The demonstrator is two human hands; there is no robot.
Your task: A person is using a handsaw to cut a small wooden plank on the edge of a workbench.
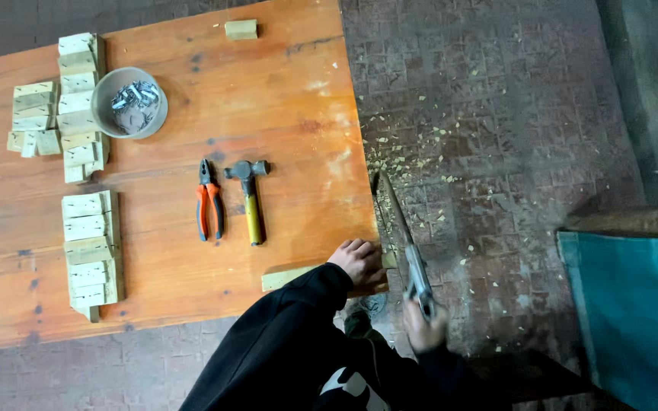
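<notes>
My left hand presses flat on a long wooden strip that lies on the orange wooden table, its end at the table's right edge. My right hand grips the handle of a handsaw. The saw's blade runs along the table's right edge, against the end of the strip beside my left hand. My black sleeves cover both forearms.
On the table lie orange-handled pliers, a yellow-handled hammer, a grey bowl of metal pieces, rows of cut wooden blocks at the left and one block at the far edge. Wood chips litter the paved floor. A teal sheet lies at right.
</notes>
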